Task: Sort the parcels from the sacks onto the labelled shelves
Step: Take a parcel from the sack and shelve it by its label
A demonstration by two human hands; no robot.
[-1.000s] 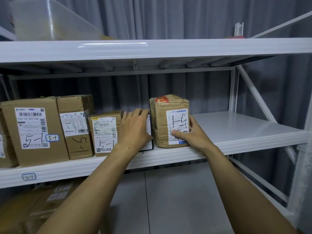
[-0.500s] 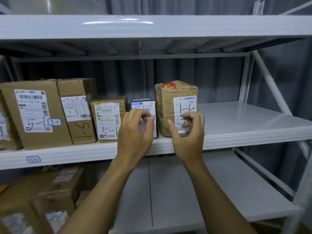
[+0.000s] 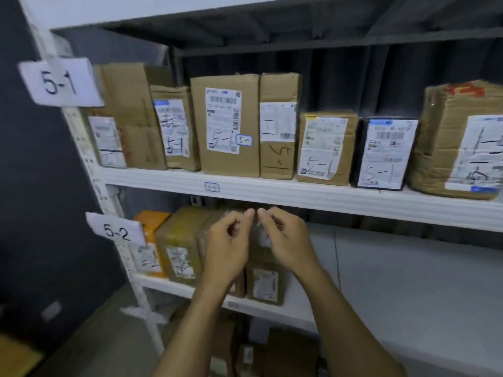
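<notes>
Left hand point(image 3: 227, 248) and right hand point(image 3: 288, 240) hover before the rack, fingers loosely curled, gripping nothing. The parcels point(image 3: 228, 126) stand in a row on the 5-1 shelf point(image 3: 313, 195), labels outward (presumably to check against the tag point(image 3: 61, 81)).

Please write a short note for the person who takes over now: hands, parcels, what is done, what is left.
Left hand and right hand: loosely curled, empty, before the 5-2 shelf.
5-1 shelf: seven parcels stand in a row, black parcel sixth from the left.
5-2 shelf: some parcels at its left end.
Left: sacks are out of view, so the remaining count is unknown.
</notes>
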